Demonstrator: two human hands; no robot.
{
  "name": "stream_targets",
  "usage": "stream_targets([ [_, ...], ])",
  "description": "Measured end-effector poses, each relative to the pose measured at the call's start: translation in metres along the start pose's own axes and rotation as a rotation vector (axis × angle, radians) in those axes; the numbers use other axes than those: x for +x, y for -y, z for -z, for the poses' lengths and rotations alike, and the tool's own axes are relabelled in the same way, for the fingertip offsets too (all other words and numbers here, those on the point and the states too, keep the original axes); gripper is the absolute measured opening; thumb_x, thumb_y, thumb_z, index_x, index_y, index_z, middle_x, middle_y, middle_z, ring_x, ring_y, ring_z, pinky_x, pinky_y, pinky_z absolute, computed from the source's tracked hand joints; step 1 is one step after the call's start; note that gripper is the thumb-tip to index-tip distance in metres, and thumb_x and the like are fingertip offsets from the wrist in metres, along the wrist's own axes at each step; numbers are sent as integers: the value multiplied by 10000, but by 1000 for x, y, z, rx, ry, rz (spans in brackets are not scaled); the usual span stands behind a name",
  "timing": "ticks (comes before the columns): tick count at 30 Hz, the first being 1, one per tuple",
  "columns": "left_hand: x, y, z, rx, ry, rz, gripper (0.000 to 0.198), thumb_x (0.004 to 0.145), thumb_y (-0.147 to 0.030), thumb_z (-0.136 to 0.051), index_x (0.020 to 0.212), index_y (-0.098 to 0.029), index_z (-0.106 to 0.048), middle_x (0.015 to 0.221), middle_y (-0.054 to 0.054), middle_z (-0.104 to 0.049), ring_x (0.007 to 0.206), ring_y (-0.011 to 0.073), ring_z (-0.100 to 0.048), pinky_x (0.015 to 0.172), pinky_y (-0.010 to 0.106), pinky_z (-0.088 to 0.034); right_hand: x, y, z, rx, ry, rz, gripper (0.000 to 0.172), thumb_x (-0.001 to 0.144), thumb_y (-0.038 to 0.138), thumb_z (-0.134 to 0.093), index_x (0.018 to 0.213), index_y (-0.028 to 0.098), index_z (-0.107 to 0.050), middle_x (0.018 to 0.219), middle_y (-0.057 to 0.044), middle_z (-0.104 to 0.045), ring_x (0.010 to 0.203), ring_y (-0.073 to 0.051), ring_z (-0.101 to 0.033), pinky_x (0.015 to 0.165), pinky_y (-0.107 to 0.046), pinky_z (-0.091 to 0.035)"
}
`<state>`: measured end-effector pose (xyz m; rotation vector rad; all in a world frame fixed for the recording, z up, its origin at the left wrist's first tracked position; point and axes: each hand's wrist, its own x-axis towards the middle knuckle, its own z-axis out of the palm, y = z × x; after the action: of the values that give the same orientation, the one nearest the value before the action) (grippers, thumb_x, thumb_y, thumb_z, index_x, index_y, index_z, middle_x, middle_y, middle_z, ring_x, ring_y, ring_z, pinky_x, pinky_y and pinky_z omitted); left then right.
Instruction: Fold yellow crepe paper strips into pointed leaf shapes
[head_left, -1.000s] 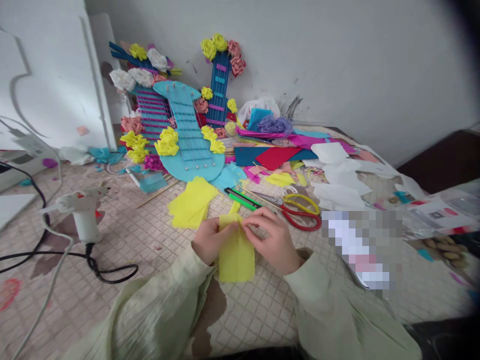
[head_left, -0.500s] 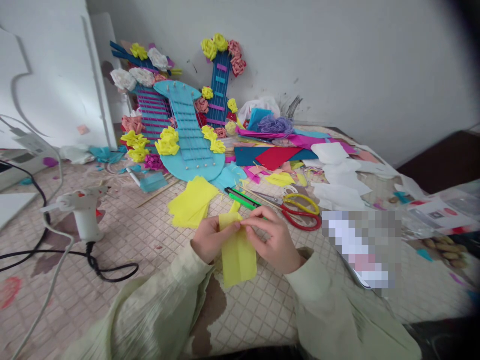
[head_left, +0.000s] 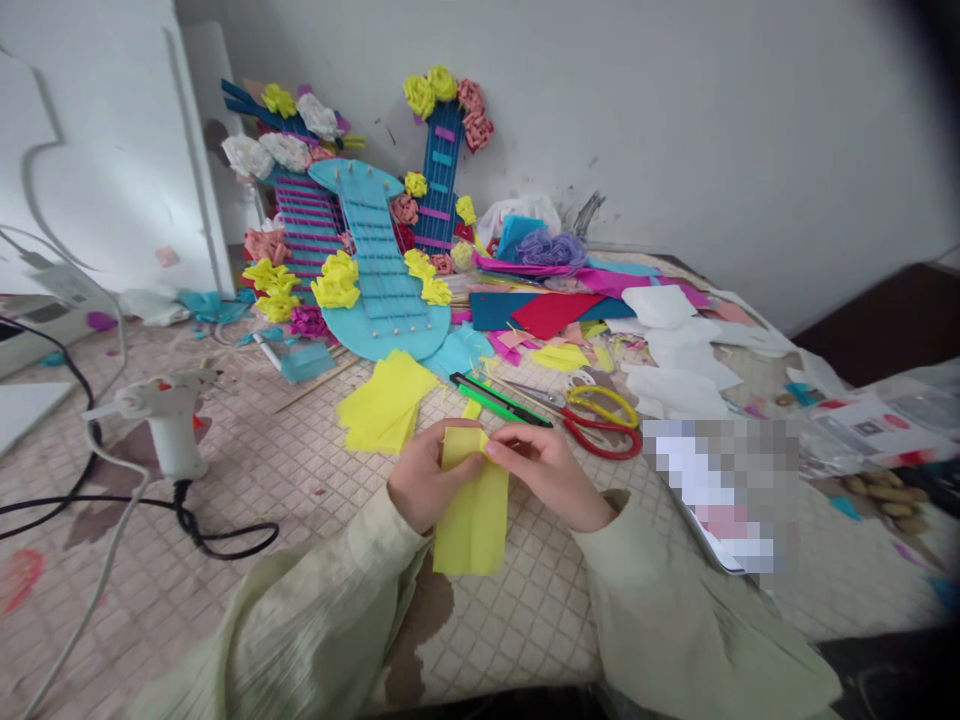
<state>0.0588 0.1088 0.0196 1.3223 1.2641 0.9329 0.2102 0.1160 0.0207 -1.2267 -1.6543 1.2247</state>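
A strip of yellow crepe paper [head_left: 472,505] hangs between my hands over the tiled table [head_left: 300,480]. My left hand [head_left: 420,485] pinches its upper left edge. My right hand [head_left: 551,475] pinches the top fold from the right, fingers closed on the paper. A stack of the same yellow paper sheets [head_left: 386,400] lies just beyond my left hand. A green and black stick-like tool [head_left: 499,398] and scissors with red and yellow handles [head_left: 600,420] lie just past my right hand.
A white glue gun [head_left: 169,420] stands at the left with black and white cables [head_left: 150,510]. Blue guitar-shaped craft pieces with paper flowers [head_left: 375,260] lean on the wall. Coloured and white paper scraps [head_left: 660,340] cover the right side. A blurred-out patch [head_left: 720,495] lies right.
My hands have lifted and turned the top of the yellow strip slightly, folding its upper edge; the strip's lower end swung a little left. Nothing else on the table moved.
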Motion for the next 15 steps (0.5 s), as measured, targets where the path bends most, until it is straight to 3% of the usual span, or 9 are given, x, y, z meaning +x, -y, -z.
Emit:
stream_targets([
  [9, 0, 1, 0, 30, 50, 110, 270, 631, -378, -600, 715, -126, -554, 620, 13, -578, 549, 135, -549, 457, 213, -413, 0, 1, 0, 94, -13, -55, 157, 705, 316, -573, 709, 164, -612, 730, -17, -607, 697, -132, -535, 641, -259, -430],
  [15, 0, 3, 1, 56, 90, 129, 248, 640, -361, -590, 733, -131, -576, 651, 20, -601, 568, 137, -565, 473, 214, -426, 1, -1, -1, 119, -38, -74, 210, 697, 355, -587, 792, 174, -633, 788, -25, -629, 730, -140, -548, 655, -265, -435],
])
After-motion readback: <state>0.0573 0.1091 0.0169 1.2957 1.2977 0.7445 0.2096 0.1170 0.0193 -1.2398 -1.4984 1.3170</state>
